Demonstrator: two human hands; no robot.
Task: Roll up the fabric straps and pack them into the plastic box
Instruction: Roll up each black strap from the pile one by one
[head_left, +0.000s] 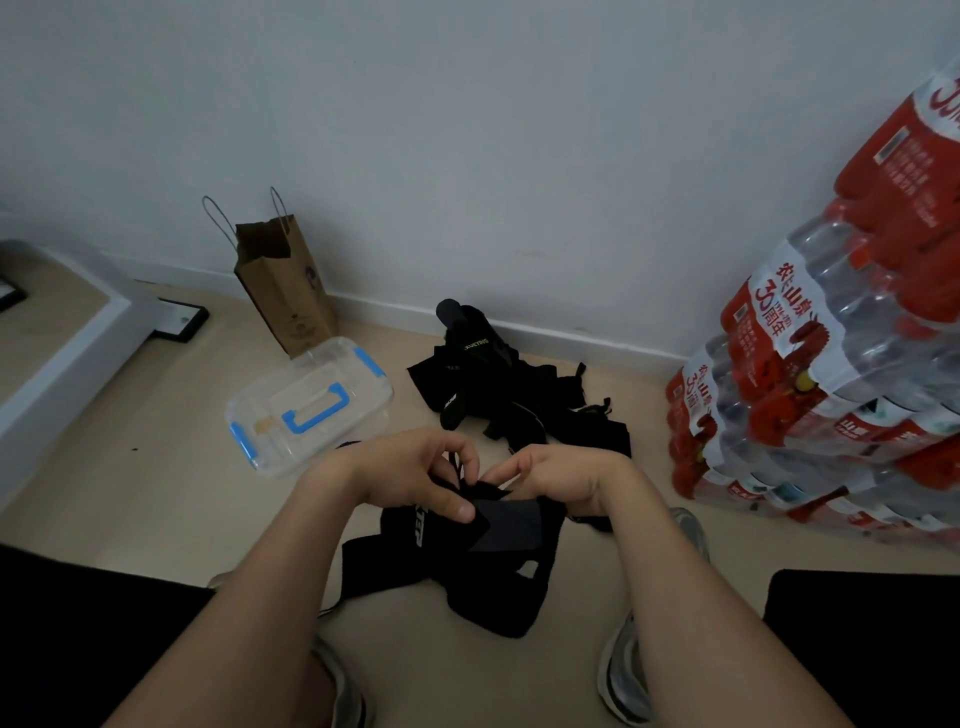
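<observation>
— What is hard to see?
— The right hand (558, 480) curls round the black strap (498, 551), but its fingertips are tucked out of sight. The left hand (415, 478) pinches the same strap, with the thumb pressed flat on it. That thumb covers some white letters, so I can't read them.
— Any other writing?
— A big "30" on the red labels of the water bottles (831, 364) stacked at the right. The letters on the pile of straps (514, 400) by the wall are too small.
— Where's the box?
— The plastic box (311, 402) has its lid on, with blue clips. It sits on the floor (156, 493) left of the hands, beside a paper bag (288, 291). There is bare floor between box and pile.
</observation>
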